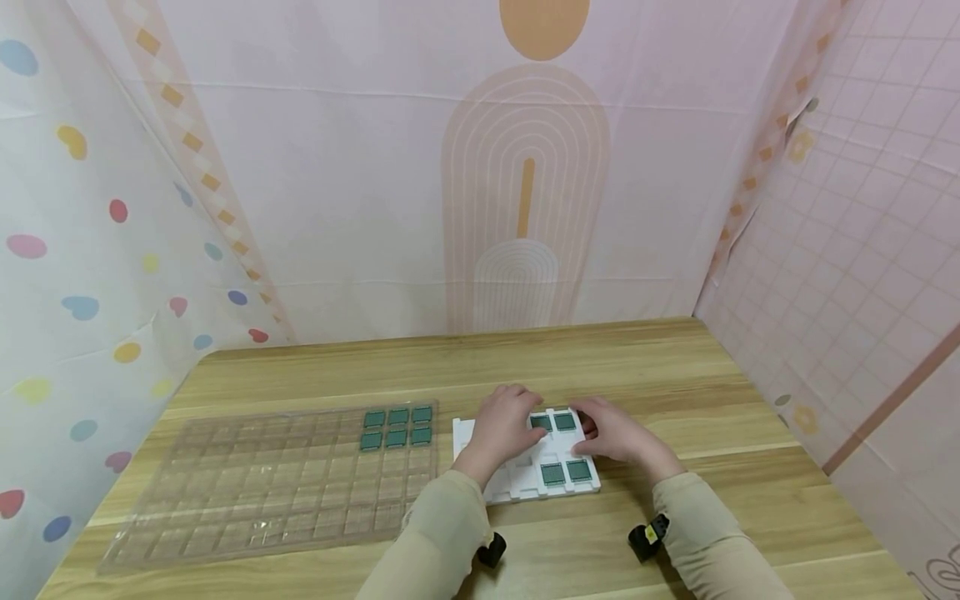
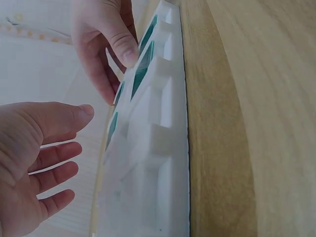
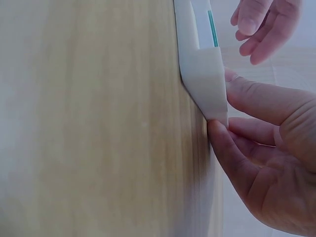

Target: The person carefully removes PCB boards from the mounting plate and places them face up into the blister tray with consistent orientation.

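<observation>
A white molded tray [image 1: 553,451] lies on the table in front of me, with several flat green square chips [image 1: 552,474] in the pockets of its right part. My left hand [image 1: 504,427] hovers above the middle of this tray; in the left wrist view its fingers [image 2: 59,158] are loosely spread with nothing between them. At the tray's right end, my right hand [image 1: 617,433] pinches the edge. The right wrist view shows its thumb [image 3: 261,98] on the top face and its index finger [image 3: 224,148] at the end's lower corner. My left hand and forearm hide the tray's left part.
To the left lies a large clear plastic tray [image 1: 300,492] with rows of square pockets. Several green chips [image 1: 396,437] sit in its far right corner. The wooden table [image 1: 375,358] ends at a patterned cloth backdrop [image 1: 360,208] behind.
</observation>
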Demonstrator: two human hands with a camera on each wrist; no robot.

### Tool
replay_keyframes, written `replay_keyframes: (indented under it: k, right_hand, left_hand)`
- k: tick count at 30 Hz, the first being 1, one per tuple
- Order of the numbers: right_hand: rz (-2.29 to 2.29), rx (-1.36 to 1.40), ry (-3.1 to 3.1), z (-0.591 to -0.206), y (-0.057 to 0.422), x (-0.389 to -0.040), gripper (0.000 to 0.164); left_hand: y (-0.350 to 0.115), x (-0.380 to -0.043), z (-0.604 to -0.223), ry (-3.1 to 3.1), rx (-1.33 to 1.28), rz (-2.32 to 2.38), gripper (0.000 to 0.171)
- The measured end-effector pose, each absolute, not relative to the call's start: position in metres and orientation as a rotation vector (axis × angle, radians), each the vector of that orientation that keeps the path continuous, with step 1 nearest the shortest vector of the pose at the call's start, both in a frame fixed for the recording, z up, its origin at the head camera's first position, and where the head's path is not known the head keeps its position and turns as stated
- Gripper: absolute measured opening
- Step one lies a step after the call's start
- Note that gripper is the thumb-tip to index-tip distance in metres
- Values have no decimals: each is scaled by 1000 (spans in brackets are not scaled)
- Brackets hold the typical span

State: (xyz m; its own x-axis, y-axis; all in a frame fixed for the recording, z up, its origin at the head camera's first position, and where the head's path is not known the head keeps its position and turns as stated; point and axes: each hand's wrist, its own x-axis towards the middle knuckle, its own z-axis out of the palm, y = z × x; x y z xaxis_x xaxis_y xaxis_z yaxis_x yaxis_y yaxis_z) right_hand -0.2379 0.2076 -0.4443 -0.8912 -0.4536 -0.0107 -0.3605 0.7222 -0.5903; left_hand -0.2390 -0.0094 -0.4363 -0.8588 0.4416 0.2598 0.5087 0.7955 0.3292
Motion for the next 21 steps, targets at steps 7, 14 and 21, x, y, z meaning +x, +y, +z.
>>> replay_keyframes:
  k: [7, 14, 21]
  right_hand:
    - [-890, -657, 2772, -444, 208, -238, 65]
    - [-892, -663, 2773, -445, 208, -239, 65]
    - [-901, -670, 2768, -446, 208, -239, 65]
  left_hand:
    - [-6, -243, -438, -2848, -739, -547, 39]
    - [-1, -245, -440, -2881, -728, -508, 38]
    - [4, -246, -442, -2907, -704, -455, 36]
